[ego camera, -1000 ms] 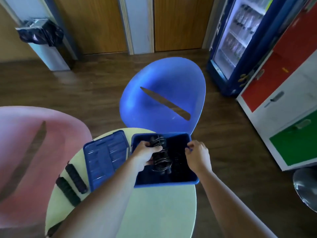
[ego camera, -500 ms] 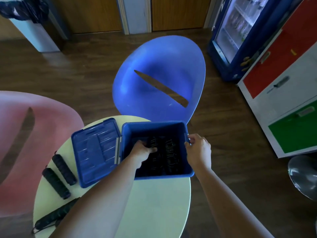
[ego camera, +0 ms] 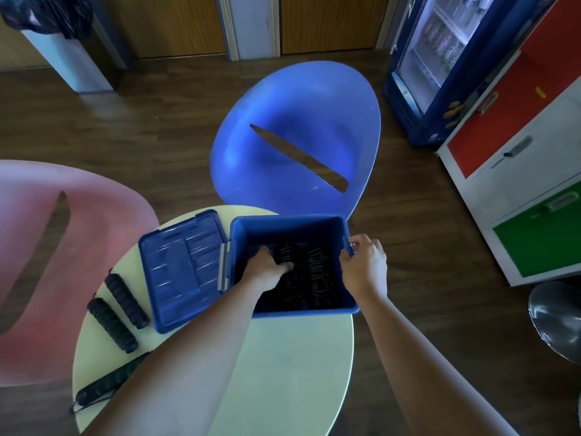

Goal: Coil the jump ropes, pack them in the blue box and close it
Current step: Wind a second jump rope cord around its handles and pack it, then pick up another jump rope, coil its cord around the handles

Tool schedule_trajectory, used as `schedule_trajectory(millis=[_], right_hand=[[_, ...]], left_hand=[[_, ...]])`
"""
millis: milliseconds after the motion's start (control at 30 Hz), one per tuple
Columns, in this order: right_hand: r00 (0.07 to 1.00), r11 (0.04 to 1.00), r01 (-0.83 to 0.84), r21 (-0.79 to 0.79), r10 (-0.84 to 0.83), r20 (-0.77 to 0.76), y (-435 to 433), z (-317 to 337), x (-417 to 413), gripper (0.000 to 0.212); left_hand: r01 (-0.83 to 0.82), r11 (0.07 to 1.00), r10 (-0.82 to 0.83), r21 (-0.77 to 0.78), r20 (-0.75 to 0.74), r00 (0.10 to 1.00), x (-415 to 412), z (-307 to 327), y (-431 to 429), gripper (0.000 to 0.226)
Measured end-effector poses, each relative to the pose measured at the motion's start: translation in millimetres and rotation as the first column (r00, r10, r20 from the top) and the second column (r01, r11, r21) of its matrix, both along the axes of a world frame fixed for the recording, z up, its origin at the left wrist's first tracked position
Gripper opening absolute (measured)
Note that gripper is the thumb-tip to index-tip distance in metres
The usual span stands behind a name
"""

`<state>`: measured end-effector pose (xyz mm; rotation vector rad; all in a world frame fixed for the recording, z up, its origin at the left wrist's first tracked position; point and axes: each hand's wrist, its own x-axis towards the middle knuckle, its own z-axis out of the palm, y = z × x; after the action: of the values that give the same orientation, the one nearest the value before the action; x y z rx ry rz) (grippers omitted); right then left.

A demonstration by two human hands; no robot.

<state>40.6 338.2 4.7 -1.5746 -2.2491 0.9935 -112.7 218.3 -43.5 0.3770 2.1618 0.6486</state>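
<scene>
The blue box (ego camera: 292, 223) stands open on the round pale table, its lid (ego camera: 180, 269) lying flat to its left. Two black coiled jump ropes lie side by side on the box floor. My left hand (ego camera: 267, 267) is down inside the box and grips the left coil (ego camera: 287, 254); the right coil (ego camera: 319, 272) lies free beside it. My right hand (ego camera: 364, 262) grips the box's right rim by its grey latch. Another jump rope's two black handles (ego camera: 118, 313) lie on the table left of the lid.
The table (ego camera: 292, 366) has a further black handle (ego camera: 107, 383) at its front left edge. A blue chair (ego camera: 298, 136) stands right behind the box, a pink chair (ego camera: 47, 253) at the left. Coloured lockers and a drinks fridge line the right side.
My left hand has carried the coil down from the top of the box to its floor, next to the other coil. My right hand stays on the right rim.
</scene>
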Motion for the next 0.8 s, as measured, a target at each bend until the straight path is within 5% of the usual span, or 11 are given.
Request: schedule_trajectory(millis=[200, 500, 800], right_hand=[[1.0, 0.998, -0.014, 0.059, 0.015, -0.015, -30, 15, -12, 0.021], [0.986, 0.998, -0.039, -0.047, 0.031, -0.161, -129, 44, -47, 0.016], [0.988, 0.97, -0.098, -0.22, 0.07, -0.135, -282, 31, -89, 0.017]], left_hand=[[0.113, 0.993, -0.111, 0.021, -0.06, 0.992, -8, 26, -22, 0.055], [0.03, 0.929, -0.022, 0.37, -0.025, 0.999, -41, 74, -115, 0.002], [0.159, 0.957, -0.124, 0.244, -0.152, 0.981, -102, 81, -279, 0.008]])
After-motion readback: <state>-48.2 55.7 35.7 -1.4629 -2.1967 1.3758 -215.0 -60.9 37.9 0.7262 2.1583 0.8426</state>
